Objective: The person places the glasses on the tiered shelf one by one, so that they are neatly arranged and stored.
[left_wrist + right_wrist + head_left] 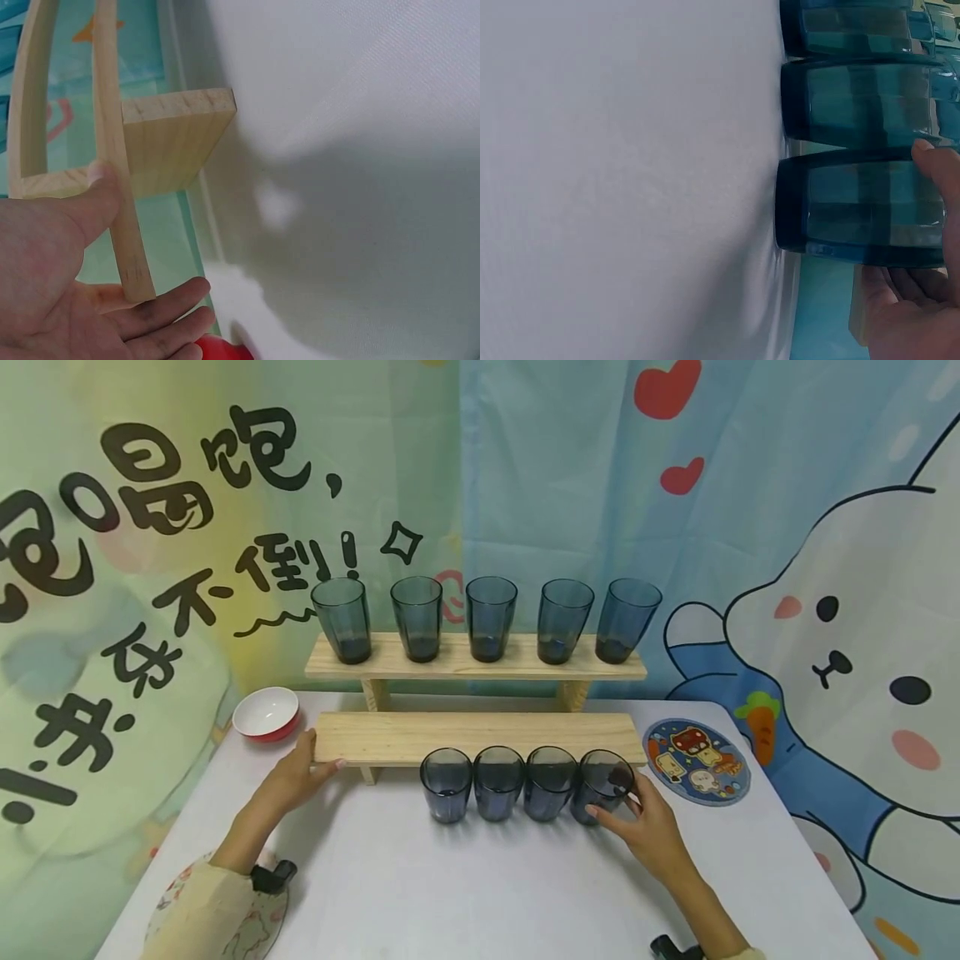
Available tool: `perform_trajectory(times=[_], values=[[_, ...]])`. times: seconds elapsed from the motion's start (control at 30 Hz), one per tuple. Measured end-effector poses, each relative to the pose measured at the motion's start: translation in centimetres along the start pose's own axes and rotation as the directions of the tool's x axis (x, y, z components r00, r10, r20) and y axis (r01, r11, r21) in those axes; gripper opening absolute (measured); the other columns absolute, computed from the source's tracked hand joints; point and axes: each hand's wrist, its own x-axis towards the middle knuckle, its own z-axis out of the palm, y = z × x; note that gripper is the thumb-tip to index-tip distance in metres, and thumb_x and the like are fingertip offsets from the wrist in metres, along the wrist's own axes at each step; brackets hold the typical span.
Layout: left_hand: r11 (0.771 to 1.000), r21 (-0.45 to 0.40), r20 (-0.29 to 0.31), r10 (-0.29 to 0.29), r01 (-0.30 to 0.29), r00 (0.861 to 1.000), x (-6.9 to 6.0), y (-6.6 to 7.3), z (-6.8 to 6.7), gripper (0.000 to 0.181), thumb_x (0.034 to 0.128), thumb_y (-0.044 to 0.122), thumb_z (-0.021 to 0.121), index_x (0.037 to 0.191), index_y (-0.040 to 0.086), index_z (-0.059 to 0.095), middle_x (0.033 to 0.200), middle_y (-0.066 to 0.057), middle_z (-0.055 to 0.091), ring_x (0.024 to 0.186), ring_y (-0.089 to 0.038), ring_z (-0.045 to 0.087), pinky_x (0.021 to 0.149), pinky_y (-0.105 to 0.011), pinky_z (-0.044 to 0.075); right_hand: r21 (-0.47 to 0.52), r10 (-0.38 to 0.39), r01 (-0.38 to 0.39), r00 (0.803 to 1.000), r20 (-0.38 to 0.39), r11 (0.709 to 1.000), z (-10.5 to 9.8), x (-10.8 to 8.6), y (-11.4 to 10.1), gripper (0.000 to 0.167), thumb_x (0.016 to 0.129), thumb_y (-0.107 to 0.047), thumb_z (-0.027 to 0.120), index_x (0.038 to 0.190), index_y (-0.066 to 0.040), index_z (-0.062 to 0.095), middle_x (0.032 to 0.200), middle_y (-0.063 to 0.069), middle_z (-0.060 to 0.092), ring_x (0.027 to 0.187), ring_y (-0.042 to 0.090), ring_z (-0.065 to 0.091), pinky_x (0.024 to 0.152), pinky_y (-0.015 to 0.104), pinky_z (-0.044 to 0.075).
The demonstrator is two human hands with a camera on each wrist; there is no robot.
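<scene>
A two-step wooden rack has a lower shelf (pixel 480 735) and an upper shelf (pixel 450 670). My left hand (pixel 296 777) holds the left end of the lower shelf; in the left wrist view the thumb of that hand (pixel 60 277) lies on the board (pixel 112 142). Four blue-grey glasses stand upright in a row before the lower shelf. My right hand (pixel 648 831) grips the rightmost glass (pixel 602 787), its thumb on the near side. The right wrist view shows the hand (pixel 922 300) around that glass (pixel 862 206), beside another glass (pixel 862 101).
Several glasses stand spaced along the upper shelf, one in the middle (pixel 491 618). A white and red bowl (pixel 266 714) is behind my left hand. One round patterned mat (pixel 697 762) lies at right, another (pixel 258 927) under my left forearm. A printed curtain (pixel 555 468) hangs behind.
</scene>
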Motion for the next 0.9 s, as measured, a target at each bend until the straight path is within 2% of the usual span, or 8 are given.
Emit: perform_trajectory(times=[0.17,0.3,0.43,0.67,0.9], values=[[1.0,-0.006,-0.006,0.004,-0.004,1.0,-0.2,-0.1,0.0,0.085,0.1082,0.036,0.061,0.156,-0.016,0.014,0.154,-0.05,0.031,0.142,-0.063,0.039,0.113,-0.071,0.036,-0.017,-0.01,0.01,1.0,-0.019,1.0,0.2,0.0,0.1,0.083,0.087,-0.033,0.09,0.152,-0.004,0.046,0.152,0.017,0.055,0.148,0.036,0.047,0.115,0.038,0.04],[1.0,-0.007,-0.01,0.01,-0.011,1.0,-0.2,-0.2,0.1,0.085,0.1083,0.036,0.061,0.156,-0.016,0.014,0.154,-0.05,0.031,0.142,-0.063,0.039,0.113,-0.07,0.036,0.0,0.019,-0.019,0.999,-0.03,1.0,0.0,-0.2,-0.1,0.081,0.087,-0.031,0.09,0.151,-0.004,0.049,0.151,0.016,0.056,0.147,0.034,0.048,0.114,0.031,0.04],[1.0,-0.001,-0.015,0.013,-0.013,1.0,-0.2,-0.2,0.1,0.085,0.108,0.036,0.061,0.156,-0.017,0.014,0.154,-0.049,0.032,0.142,-0.062,0.04,0.114,-0.07,0.036,0.017,0.044,-0.043,0.998,-0.035,0.999,-0.7,-0.3,-0.8,0.081,0.088,-0.03,0.089,0.152,-0.002,0.048,0.154,0.019,0.053,0.149,0.039,0.046,0.115,0.032,0.038],[1.0,0.01,-0.01,0.007,-0.007,1.0,-0.2,-0.2,0.0,0.085,0.1081,0.036,0.061,0.156,-0.017,0.014,0.154,-0.049,0.032,0.141,-0.063,0.04,0.113,-0.07,0.037,0.025,0.01,-0.009,0.999,-0.034,1.0,-2.5,-0.3,-2.9,0.089,0.09,-0.027,0.087,0.159,-0.001,0.038,0.16,0.023,0.044,0.15,0.044,0.042,0.112,0.013,0.035],[1.0,0.01,-0.008,0.005,-0.005,1.0,-0.1,-0.1,0.0,0.086,0.1082,0.037,0.061,0.156,-0.016,0.014,0.154,-0.049,0.032,0.141,-0.063,0.04,0.113,-0.07,0.037,0.012,0.009,-0.008,0.998,-0.064,1.0,-4.5,0.8,-5.5,0.083,0.093,-0.027,0.085,0.157,0.0,0.039,0.157,0.024,0.045,0.15,0.049,0.04,0.115,0.028,0.034]])
